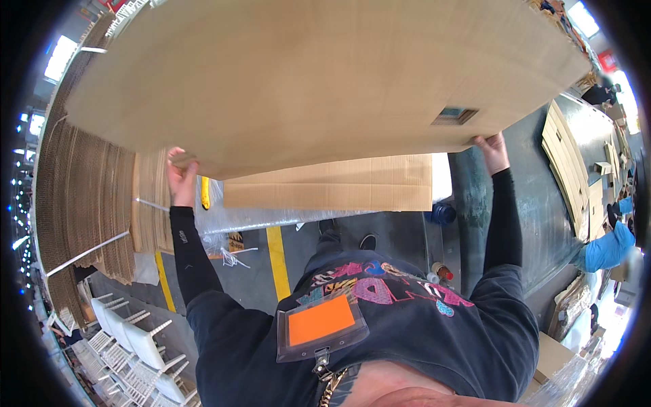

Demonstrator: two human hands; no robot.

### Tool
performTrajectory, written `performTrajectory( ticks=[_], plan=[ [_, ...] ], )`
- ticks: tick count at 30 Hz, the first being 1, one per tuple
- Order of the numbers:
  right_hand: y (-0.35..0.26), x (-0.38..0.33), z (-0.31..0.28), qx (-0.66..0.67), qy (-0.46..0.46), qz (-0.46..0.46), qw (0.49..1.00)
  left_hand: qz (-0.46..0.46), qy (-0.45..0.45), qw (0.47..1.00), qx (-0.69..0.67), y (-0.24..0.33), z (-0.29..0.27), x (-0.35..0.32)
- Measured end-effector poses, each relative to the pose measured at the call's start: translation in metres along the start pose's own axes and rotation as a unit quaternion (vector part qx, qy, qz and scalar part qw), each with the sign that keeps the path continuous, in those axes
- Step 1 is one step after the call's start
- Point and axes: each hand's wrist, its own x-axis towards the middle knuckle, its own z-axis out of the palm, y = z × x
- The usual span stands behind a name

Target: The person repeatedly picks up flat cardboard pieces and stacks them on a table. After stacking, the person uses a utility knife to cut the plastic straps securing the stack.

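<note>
My left hand (182, 178) curls closed on the window-cut cardboard sheet (325, 81), left of the lower cardboard panel (332, 190) | my right hand (494, 152) pinches the sheet's near edge, right of that panel | sheet held above panel: pick-up done, release not

Fisheye view in bright, diffuse light: the cardboard (305, 81) is softly lit, windows (61, 57) at upper left burn out, film (261, 218) glints, and edges bow toward a black rim.

Yellow stripes (279, 261) mark the grey floor (303, 245) near white chairs (132, 332).
</note>
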Motion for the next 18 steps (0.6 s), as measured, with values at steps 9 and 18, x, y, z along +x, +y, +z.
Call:
performTrajectory(
  ticks=[9, 18],
  plan=[
    [0.073, -0.020, 0.047, 0.006, 0.068, 0.055, 0.996, -0.092, 0.087, 0.992, -0.018, -0.090, 0.037, -0.013],
    [0.079, -0.080, 0.075, -0.137, 0.183, 0.333, 0.915, -0.284, 0.056, 0.902, 0.319, -0.091, 0.012, -0.024]
  ],
)
